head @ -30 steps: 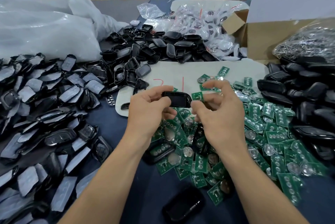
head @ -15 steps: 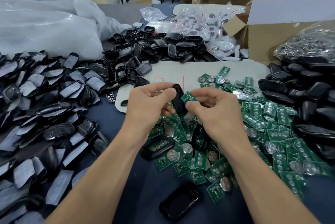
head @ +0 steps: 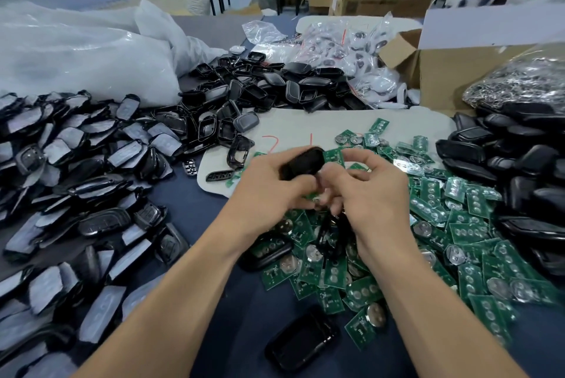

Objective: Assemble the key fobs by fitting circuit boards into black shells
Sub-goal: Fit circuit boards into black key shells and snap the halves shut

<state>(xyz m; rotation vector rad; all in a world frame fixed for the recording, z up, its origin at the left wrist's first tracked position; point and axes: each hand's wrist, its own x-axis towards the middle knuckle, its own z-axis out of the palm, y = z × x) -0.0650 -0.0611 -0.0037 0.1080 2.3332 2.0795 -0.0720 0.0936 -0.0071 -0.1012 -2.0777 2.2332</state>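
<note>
My left hand (head: 269, 194) grips a black shell (head: 302, 162); my right hand (head: 374, 194), fingers curled, pinches a green circuit board (head: 334, 156) against its edge.

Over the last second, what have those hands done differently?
The left hand turned the shell from flat to tilted, while the right hand brought its board up against it. Both kept their hold; the board pile stayed put.
</note>
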